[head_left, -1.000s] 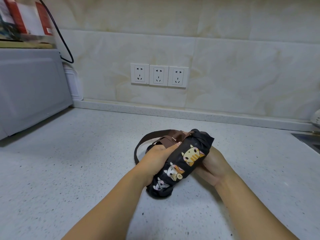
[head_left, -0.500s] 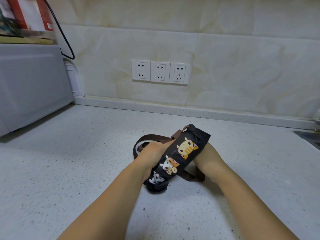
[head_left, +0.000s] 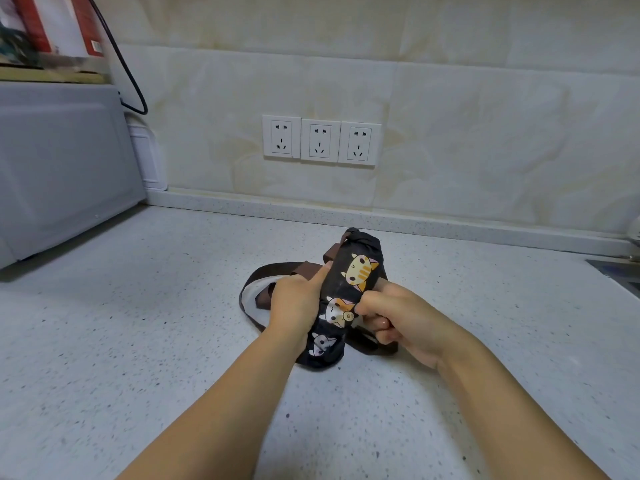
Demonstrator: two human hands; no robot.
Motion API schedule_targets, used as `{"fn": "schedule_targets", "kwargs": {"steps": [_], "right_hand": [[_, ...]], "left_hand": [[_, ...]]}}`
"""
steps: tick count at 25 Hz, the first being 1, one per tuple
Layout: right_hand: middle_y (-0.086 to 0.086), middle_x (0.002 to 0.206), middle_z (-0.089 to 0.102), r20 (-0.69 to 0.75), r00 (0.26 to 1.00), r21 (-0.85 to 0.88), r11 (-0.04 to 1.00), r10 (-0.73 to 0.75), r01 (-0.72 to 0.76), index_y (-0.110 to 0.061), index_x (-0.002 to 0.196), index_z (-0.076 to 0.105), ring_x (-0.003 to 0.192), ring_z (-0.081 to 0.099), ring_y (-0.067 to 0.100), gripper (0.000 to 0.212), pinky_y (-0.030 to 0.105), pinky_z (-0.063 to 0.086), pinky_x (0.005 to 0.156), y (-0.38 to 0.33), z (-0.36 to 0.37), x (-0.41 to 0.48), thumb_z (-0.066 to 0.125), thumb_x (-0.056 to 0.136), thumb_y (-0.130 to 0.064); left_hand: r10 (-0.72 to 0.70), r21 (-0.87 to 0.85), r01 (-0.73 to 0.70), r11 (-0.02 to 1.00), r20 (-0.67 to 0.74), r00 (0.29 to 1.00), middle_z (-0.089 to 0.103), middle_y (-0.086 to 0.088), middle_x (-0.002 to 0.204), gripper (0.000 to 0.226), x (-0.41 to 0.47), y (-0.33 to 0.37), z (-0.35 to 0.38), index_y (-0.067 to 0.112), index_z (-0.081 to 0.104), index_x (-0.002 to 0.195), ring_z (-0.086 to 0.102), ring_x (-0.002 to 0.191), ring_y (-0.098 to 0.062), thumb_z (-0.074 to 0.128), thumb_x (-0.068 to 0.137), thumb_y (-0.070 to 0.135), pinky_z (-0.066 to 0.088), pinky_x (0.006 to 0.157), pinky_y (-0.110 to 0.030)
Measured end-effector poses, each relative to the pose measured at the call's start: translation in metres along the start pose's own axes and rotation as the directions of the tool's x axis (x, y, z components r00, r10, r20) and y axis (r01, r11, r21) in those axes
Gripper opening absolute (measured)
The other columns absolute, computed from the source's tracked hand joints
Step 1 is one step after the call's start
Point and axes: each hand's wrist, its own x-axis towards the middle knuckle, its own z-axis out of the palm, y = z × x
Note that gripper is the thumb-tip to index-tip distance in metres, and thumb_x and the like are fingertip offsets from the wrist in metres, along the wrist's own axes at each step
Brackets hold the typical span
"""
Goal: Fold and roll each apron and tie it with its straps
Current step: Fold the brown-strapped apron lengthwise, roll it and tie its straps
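Observation:
A black apron (head_left: 349,292) printed with cartoon cats is rolled into a tight bundle, tilted up off the speckled counter (head_left: 138,341). My left hand (head_left: 298,303) grips the roll's left side, index finger stretched along it. My right hand (head_left: 398,317) is curled on the right side and pinches a brown strap (head_left: 372,346) that runs under the roll. More brown strap (head_left: 263,289) loops on the counter behind my left hand.
A grey microwave (head_left: 62,168) stands at the left with a black cable behind it. Three white wall sockets (head_left: 320,140) sit on the tiled backsplash. A sink edge (head_left: 620,271) shows at the far right.
The roll has tipped more upright. My right hand came from under the roll to its side and now pinches the strap. The strap loop shifted left.

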Motion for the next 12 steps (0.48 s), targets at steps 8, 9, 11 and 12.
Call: {"fn": "schedule_targets", "kwargs": {"steps": [8, 9, 11, 12], "right_hand": [[0.006, 0.081, 0.041, -0.273, 0.958, 0.088, 0.994, 0.088, -0.066, -0.019, 0.089, 0.064, 0.044, 0.023, 0.008, 0.034, 0.020, 0.018, 0.040, 0.016, -0.013, 0.015, 0.069, 0.082, -0.051], [0.006, 0.081, 0.039, -0.273, 0.957, 0.090, 0.993, 0.100, -0.078, -0.020, 0.087, 0.062, 0.044, 0.022, 0.008, 0.033, 0.020, 0.017, 0.039, 0.016, -0.014, 0.015, 0.068, 0.081, -0.052], [0.005, 0.074, 0.038, -0.279, 0.952, 0.035, 0.992, 0.125, -0.120, -0.019, 0.090, 0.061, 0.043, 0.021, 0.008, 0.037, 0.020, 0.016, 0.038, 0.017, -0.014, 0.016, 0.068, 0.081, -0.054], [0.002, 0.067, 0.036, -0.291, 0.946, -0.006, 0.989, 0.142, -0.150, -0.018, 0.091, 0.059, 0.042, 0.021, 0.008, 0.039, 0.020, 0.017, 0.038, 0.017, -0.013, 0.016, 0.067, 0.081, -0.055]], "left_hand": [[0.062, -0.224, -0.004, 0.975, 0.253, 0.966, 0.072, -0.019, 0.085, 0.022, -0.008, 0.001, -0.001, 0.009, 0.067, 0.076, 0.067, 0.078, -0.029, 0.062, 0.093, 0.021, 0.053, 0.077, -0.040], [0.081, -0.194, -0.029, 0.981, 0.265, 0.961, 0.073, -0.017, 0.088, 0.021, -0.006, 0.001, -0.002, 0.009, 0.070, 0.076, 0.069, 0.081, -0.029, 0.061, 0.092, 0.018, 0.054, 0.080, -0.041], [0.166, 0.039, -0.175, 0.984, 0.172, 0.971, 0.074, -0.008, 0.079, 0.019, -0.002, -0.003, -0.001, 0.014, 0.072, 0.076, 0.069, 0.077, -0.021, 0.063, 0.092, 0.020, 0.054, 0.076, -0.034], [0.236, 0.170, -0.248, 0.954, 0.092, 0.967, 0.072, -0.004, 0.075, 0.016, -0.002, -0.004, 0.000, 0.016, 0.072, 0.079, 0.067, 0.074, -0.017, 0.064, 0.092, 0.021, 0.052, 0.072, -0.030]]}}
